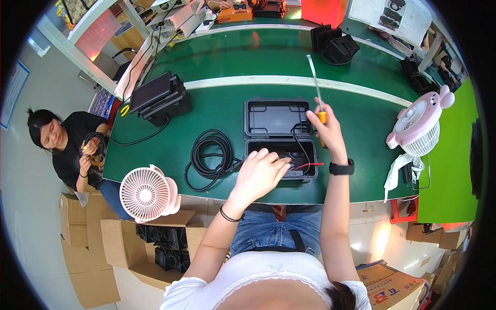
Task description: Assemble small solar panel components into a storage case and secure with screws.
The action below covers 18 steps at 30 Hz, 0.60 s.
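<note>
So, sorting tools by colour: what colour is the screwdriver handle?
Orange, on the screwdriver in the right hand, head view.

The left hand (261,173) rests inside the open black case (281,137). The right hand (326,129), just beside the case, grips a screwdriver (316,90). A coiled cable (211,153) lies left of the case.

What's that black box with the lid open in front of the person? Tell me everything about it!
The black hard plastic case lies open on the green table, its ribbed lid flat behind the base. Both halves are rectangular with rounded corners. The inside of the base is dark, with a thin black wire and a red wire coming out over its right edge. The person's left hand rests over the base's front left, fingers reaching inside. The right hand hovers at its right side, holding an orange-handled screwdriver.
</note>
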### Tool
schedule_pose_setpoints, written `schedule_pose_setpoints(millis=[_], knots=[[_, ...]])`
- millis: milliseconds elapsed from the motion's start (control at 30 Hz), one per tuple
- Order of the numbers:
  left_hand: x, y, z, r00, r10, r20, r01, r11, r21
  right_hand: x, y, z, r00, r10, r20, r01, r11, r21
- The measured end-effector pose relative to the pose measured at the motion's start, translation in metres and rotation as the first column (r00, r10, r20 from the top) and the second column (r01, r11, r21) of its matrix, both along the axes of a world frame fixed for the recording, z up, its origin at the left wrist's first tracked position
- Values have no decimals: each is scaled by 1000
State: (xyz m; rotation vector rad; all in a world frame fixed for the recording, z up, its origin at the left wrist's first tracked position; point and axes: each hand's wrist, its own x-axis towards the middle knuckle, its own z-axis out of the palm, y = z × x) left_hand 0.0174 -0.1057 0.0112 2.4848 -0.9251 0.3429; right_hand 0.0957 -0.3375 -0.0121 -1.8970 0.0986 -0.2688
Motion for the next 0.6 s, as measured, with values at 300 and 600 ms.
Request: schedule_pose_setpoints(millis=[300,600], knots=[[-10,-3,-14,957,241,163,-259,961,102,1,14,2,879,83,470,-178,971,161],[-7,-1,-12,949,275,153,-288,955,66,-75,9,51,861,13,509,70,987,-143]])
